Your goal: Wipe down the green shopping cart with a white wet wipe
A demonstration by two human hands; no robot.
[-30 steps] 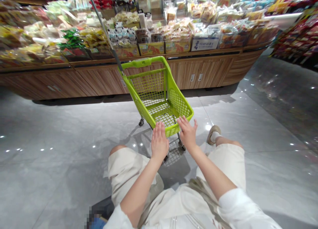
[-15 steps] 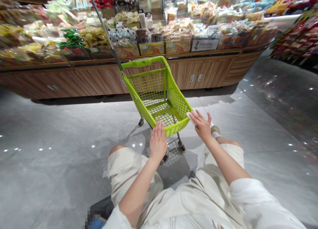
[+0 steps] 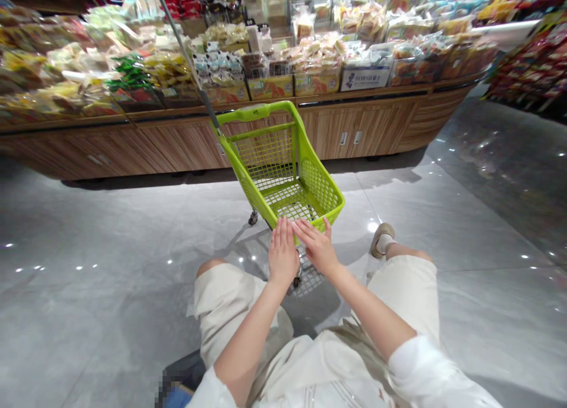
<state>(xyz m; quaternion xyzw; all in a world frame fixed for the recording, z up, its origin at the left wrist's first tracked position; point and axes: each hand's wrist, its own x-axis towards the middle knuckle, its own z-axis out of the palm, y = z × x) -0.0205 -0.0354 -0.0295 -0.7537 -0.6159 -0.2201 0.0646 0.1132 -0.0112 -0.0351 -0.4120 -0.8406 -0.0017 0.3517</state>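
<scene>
A small lime-green plastic shopping cart [image 3: 321, 186] stands on wheels directly in front of me, its mesh basket holding nothing visible. My left hand [image 3: 283, 251] lies flat against the near rim, fingers extended upward. Close beside it, my right hand [image 3: 316, 248] rests across the same rim with its fingers pointing left, and the two hands almost touch. Neither hand visibly grips the cart. Below the hands, the cart's near wheels are partly hidden.
A wooden counter [image 3: 354, 130] stacked with packaged snacks [image 3: 283, 59] runs across the far side. Red-packaged goods [image 3: 527, 59] stand at the right. A thin grey pole [image 3: 186, 48] rises from the cart. My tan shoe [image 3: 381, 240] rests on the grey tiled floor [image 3: 88, 231].
My right hand has moved left and down from the cart's right side to the near rim, next to my left hand. The small white bit at its fingers no longer shows.
</scene>
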